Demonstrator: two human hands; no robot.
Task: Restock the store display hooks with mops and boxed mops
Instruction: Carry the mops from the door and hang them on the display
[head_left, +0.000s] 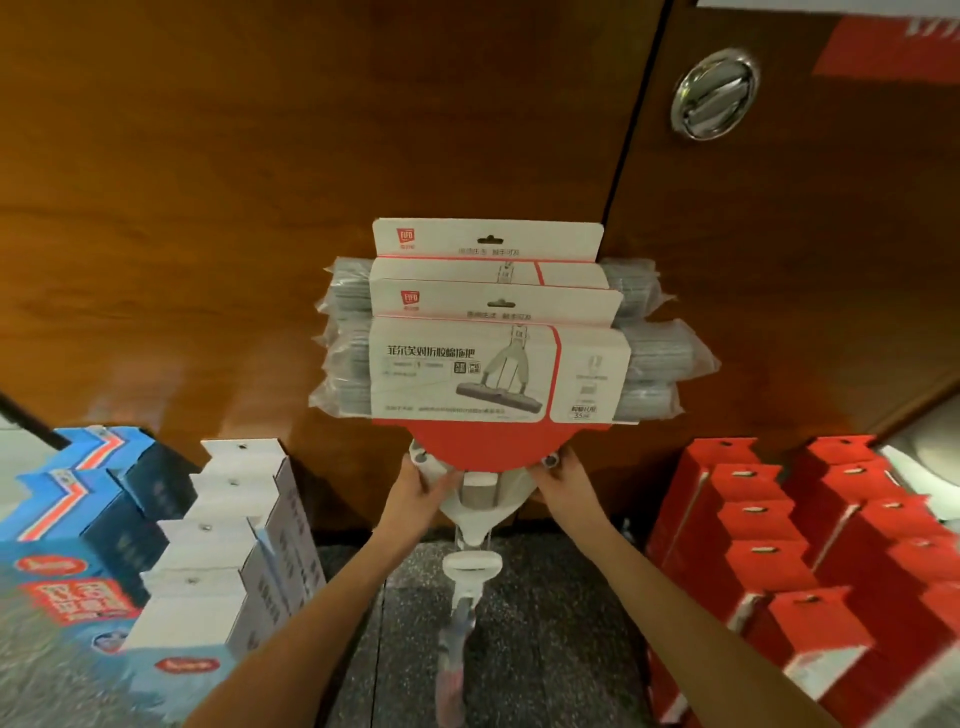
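Note:
Two sponge mops in white-and-red card sleeves hang one behind the other on the brown wooden wall. The front mop (498, 371) has grey plastic-wrapped sponge ends and a white frame with a handle (457, 644) hanging down toward the floor. My left hand (418, 486) grips the left side of its white frame just under the red card. My right hand (563, 480) grips the right side. The rear mop (488, 244) shows only its top card and sponge ends. The hook itself is hidden.
Rows of hanging boxes flank the mops: blue boxes (98, 509) and white boxes (228, 530) on the left, red boxes (779, 545) on the right. A round metal pull (714, 93) sits in the wooden door at upper right. Dark speckled floor lies below.

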